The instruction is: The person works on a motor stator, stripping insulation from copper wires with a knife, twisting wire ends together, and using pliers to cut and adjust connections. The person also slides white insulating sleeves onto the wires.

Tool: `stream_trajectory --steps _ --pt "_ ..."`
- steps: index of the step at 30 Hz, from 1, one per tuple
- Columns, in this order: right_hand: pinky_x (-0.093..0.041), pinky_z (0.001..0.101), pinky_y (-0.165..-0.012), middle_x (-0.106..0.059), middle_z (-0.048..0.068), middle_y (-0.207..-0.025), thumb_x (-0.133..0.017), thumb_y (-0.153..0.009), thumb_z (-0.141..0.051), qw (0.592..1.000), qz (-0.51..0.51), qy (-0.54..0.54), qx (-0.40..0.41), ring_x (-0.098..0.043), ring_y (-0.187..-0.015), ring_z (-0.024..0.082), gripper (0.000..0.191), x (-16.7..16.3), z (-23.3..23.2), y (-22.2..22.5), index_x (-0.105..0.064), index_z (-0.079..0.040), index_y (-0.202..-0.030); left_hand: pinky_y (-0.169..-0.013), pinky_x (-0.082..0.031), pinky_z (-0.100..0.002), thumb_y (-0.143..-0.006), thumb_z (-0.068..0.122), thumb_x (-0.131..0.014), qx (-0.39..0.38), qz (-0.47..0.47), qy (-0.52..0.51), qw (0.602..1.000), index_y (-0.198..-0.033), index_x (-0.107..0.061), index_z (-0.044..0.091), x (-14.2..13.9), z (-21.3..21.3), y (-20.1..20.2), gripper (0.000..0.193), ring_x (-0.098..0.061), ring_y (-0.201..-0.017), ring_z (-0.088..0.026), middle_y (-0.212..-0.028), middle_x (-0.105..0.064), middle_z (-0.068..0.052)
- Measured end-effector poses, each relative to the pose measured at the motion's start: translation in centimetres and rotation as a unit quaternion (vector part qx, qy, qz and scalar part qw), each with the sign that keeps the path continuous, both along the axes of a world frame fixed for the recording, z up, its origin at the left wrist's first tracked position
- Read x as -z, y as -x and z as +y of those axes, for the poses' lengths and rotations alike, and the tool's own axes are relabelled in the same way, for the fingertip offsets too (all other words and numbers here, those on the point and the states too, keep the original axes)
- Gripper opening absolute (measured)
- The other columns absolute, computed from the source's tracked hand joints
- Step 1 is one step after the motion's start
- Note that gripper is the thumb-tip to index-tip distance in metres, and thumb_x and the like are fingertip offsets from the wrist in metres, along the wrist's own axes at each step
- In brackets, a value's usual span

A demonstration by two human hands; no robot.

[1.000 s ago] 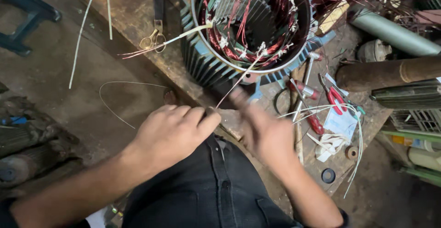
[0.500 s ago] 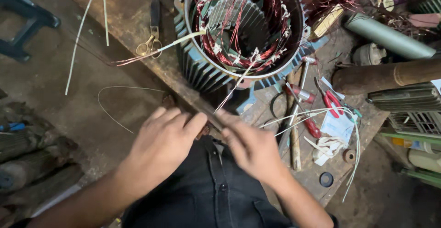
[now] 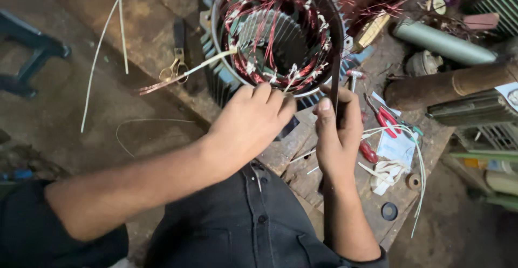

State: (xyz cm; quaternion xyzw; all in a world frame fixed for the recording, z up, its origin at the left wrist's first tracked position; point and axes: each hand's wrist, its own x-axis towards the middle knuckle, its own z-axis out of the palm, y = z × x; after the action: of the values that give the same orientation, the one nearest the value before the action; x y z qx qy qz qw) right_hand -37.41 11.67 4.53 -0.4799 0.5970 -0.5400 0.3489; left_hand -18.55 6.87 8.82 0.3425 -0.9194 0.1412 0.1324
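Worn wooden desk (image 3: 302, 144) runs diagonally from 11 o'clock to 5 o'clock and carries a motor stator (image 3: 278, 36) at 12 o'clock, its open bore facing the camera, with red-copper windings (image 3: 253, 65) around the inner rim. Left hand (image 3: 251, 125) rests on the lower rim of the stator, fingers curled and pressed together over the coil ends; what they pinch cannot be told. Right hand (image 3: 337, 138) sits just beside it at 3 o'clock, its grip closed around a thin dark rod (image 3: 335, 82). Rod long axis runs near vertical, tip pointing to 12 o'clock into the windings. Red-handled pliers (image 3: 384, 118) lie right of this hand. Scissors (image 3: 174, 68) lie at 10 o'clock.
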Motion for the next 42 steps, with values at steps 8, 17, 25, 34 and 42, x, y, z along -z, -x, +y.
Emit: stream_trajectory --steps 8,17,25,34,42 --pt "-0.044 0.0228 -0.078 -0.060 0.000 -0.094 -0.055 -0.109 -0.014 0.995 0.082 0.003 0.058 -0.052 -0.084 0.007 0.022 -3.1 -0.1 -1.5 -0.062 -0.001 -0.125 -0.100 -0.041 -0.035 -0.084 0.024 -0.058 0.151 -0.070 0.105 0.981 -0.109 -0.069 0.004 -2.6 -6.8 -1.8 0.034 -0.054 -0.115 -0.021 -0.115 -0.062 -0.005" --pt "-0.050 0.0252 -0.076 -0.064 0.003 -0.089 -0.056 -0.104 -0.012 0.978 0.138 -0.058 0.148 -0.059 -0.082 0.010 0.022 -2.2 0.5 -2.1 -0.065 0.000 -0.121 -0.118 -0.036 -0.044 -0.076 0.039 -0.060 0.282 -0.050 0.047 0.957 -0.116 -0.067 0.003 -2.9 -11.9 -1.2 0.054 -0.054 -0.118 -0.028 -0.112 -0.059 -0.010" --pt "-0.052 0.0282 -0.068 -0.067 0.006 -0.087 -0.059 -0.103 -0.011 0.970 0.162 -0.070 0.166 -0.062 -0.075 0.012 0.021 -1.3 0.4 -5.5 -0.067 -0.001 -0.119 -0.078 -0.045 -0.036 -0.088 0.027 -0.067 0.298 0.049 0.006 0.953 -0.095 -0.066 0.015 -1.7 -14.0 -2.1 0.015 -0.052 -0.085 -0.020 -0.082 -0.051 -0.001" --pt "-0.052 0.0344 -0.063 -0.065 0.013 -0.080 -0.072 -0.098 -0.011 0.931 0.348 -0.039 0.103 -0.066 -0.066 0.026 0.018 0.3 -1.7 -8.8 -0.065 -0.008 -0.114 -0.071 -0.041 -0.037 -0.091 0.026 -0.067 0.207 0.175 -0.147 0.951 -0.086 -0.063 0.014 1.8 -10.6 -9.7 0.014 -0.052 -0.082 -0.020 -0.081 -0.050 -0.001" --pt "-0.047 0.0420 -0.043 -0.060 0.006 -0.054 -0.079 -0.091 -0.019 0.823 0.561 -0.064 -0.063 -0.060 -0.044 0.024 0.053 -0.5 -4.2 -9.0 -0.063 -0.020 -0.142 -0.071 -0.039 -0.036 -0.093 0.030 -0.069 0.136 0.192 -0.116 0.965 -0.090 -0.065 0.016 2.6 -6.8 -12.3 0.015 -0.049 -0.081 -0.018 -0.082 -0.049 0.002"
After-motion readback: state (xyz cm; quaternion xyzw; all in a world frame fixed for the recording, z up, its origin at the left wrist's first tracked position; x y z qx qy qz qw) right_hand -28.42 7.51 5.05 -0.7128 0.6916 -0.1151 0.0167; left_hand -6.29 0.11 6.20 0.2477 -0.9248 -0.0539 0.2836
